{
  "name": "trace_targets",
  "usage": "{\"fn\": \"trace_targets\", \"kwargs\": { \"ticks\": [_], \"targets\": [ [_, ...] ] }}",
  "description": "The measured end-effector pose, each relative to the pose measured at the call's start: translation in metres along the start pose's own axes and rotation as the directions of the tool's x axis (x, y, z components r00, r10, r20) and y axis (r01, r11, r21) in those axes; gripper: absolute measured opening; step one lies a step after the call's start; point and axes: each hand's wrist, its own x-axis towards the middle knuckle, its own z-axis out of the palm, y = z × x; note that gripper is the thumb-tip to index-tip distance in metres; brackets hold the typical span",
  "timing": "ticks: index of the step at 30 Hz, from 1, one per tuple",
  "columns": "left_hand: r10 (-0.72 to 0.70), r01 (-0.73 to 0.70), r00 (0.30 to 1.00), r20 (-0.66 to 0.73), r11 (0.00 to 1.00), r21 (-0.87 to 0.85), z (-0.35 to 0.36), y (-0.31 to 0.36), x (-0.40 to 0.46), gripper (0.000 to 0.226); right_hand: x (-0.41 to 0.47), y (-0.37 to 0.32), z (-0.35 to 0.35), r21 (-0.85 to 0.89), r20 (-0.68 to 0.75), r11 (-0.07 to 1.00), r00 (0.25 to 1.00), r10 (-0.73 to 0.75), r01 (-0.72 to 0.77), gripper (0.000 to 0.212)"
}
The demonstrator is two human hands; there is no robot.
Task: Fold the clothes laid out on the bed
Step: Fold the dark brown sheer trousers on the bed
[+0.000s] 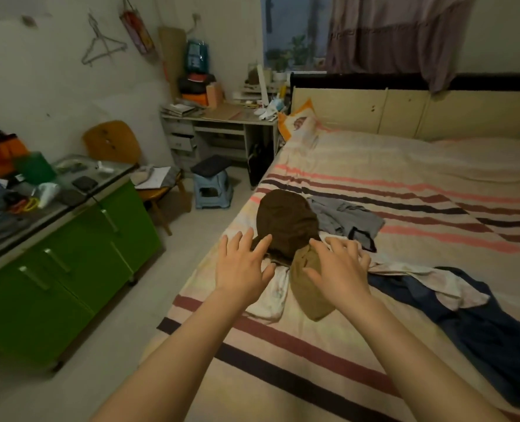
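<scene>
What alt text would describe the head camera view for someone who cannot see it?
Two bare arms reach over a striped bed, left hand and right hand open above a dark brown garment and tan garment. Grey and navy clothes lie unfolded nearby.

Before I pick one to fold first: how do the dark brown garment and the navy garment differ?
The dark brown garment is bunched in a compact heap; the navy garment sprawls wide and flat. The brown one lies just beyond both open hands, left hand and right hand; the navy one lies off to the right. Both rest unfolded on the striped bedsheet.
</scene>
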Motion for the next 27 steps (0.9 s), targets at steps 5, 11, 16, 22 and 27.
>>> {"fn": "trace_targets", "kwargs": {
  "ticks": [5,11,16,22,27],
  "targets": [
    [0.045,-0.045,0.999,0.008,0.999,0.008,0.002,-0.088,0.047,0.057,0.049,-0.064,0.028,0.006,0.015,1.0,0.999,0.03,-0.03,0.057],
    [0.016,-0.014,1.0,0.027,0.996,-0.083,0.017,-0.191,0.064,0.057,0.095,-0.168,0.057,0.003,0.06,1.0,0.998,0.019,-0.019,0.061],
    [0.1,-0.095,0.993,0.061,0.993,-0.071,0.03,-0.289,0.091,0.057,0.119,-0.255,0.09,-0.003,0.044,0.997,0.996,0.08,-0.08,0.058],
    [0.231,-0.228,0.966,0.116,0.973,-0.038,0.031,-0.397,0.109,0.059,0.127,-0.361,0.119,0.014,0.001,0.979,0.979,0.204,-0.204,0.057],
    [0.307,-0.304,0.947,0.091,0.952,-0.047,0.021,-0.463,0.143,0.058,0.137,-0.424,0.131,0.06,-0.006,0.946,0.948,0.318,-0.317,0.057]
  ]
}}
